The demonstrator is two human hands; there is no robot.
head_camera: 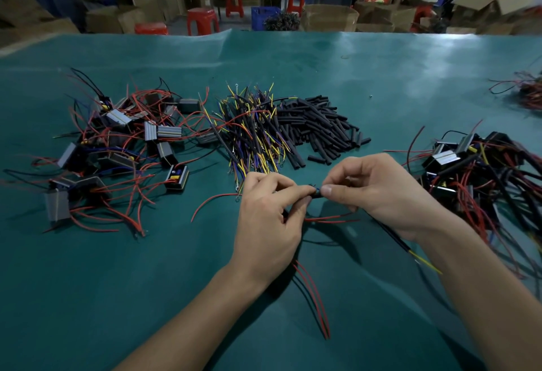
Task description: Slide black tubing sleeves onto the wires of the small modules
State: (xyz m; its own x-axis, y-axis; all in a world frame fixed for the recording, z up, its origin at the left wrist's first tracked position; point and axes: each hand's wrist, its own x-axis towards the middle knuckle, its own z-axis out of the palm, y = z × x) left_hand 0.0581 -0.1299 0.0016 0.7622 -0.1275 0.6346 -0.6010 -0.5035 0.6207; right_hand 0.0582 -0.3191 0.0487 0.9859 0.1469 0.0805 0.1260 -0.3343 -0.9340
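1. At the left of the green mat [381, 77], a heap of small modules [117, 147] with bare red wires is seen, judged to be awaiting sleeves.
2. Right of it, a bundle of yellow and blue leads [252, 133] lies touching a pile of black tubing sleeves [319, 127].
3. The left hand [269, 215] is curled, with a black sleeve [315, 193] pinched at its fingertips; two red wires [313, 300] trail from under it toward the near edge.
4. The right hand [378, 191] is closed in a pinch at the sleeve's other end, where wire tips appear to be fed in; whether they have entered cannot be told.
5. The threading step is judged to be in hand; next, the sleeve is to be pushed along while the wires are kept together.
6. At the right, a heap of modules with black sleeved leads [481, 174] is seen, seemingly finished.
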